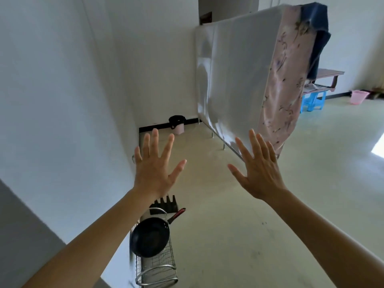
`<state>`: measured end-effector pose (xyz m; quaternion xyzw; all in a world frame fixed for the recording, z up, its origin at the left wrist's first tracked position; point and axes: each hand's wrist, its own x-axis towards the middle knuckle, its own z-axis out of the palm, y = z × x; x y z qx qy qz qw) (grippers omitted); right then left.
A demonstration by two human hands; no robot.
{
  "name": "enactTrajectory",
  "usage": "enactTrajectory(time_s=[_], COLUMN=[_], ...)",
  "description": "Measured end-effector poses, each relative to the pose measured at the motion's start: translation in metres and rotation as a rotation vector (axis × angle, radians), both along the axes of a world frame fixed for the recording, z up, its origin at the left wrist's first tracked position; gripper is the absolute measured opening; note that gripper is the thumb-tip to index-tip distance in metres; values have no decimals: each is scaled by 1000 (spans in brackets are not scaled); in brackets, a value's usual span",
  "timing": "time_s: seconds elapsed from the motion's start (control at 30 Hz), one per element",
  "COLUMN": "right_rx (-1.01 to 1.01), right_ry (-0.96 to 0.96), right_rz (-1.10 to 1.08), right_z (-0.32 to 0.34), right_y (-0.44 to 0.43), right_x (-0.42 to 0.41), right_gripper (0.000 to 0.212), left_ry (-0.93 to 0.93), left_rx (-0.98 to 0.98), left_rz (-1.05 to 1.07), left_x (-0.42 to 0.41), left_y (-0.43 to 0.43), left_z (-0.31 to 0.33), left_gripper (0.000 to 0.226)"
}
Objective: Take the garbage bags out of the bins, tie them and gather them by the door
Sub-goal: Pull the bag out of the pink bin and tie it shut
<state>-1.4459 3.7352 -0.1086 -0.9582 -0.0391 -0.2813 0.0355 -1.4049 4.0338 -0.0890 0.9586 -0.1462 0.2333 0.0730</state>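
Observation:
A small pink bin lined with a black garbage bag stands on the floor against the far wall, in the corner beside the wardrobe. A second pink bin sits far right near the back wall; no bag shows in it. My left hand and my right hand are held out in front of me, backs up, fingers spread, holding nothing. Both hands are well short of the bins.
A tall fabric wardrobe with a pink floral side stands centre right on thin legs. Below my left arm a wire dish rack holds a black frying pan. A blue stool and low table stand beyond. White wall on the left.

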Motion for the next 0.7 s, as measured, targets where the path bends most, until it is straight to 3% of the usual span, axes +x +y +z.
enactTrajectory(time_s=[0.2, 0.4, 0.7], right_rx=[-63, -142, -50], right_ry=[14, -26, -44], right_rz=[57, 85, 54], right_z=[-23, 3, 15], right_y=[-22, -41, -109], right_x=[144, 334, 556], right_gripper=[79, 79, 79], left_ry=[26, -18, 9], left_rx=[2, -43, -77], left_rz=[-24, -26, -77], left_x=[131, 317, 552], left_y=[-28, -53, -127], left_z=[-28, -16, 0], left_gripper=[80, 79, 78])
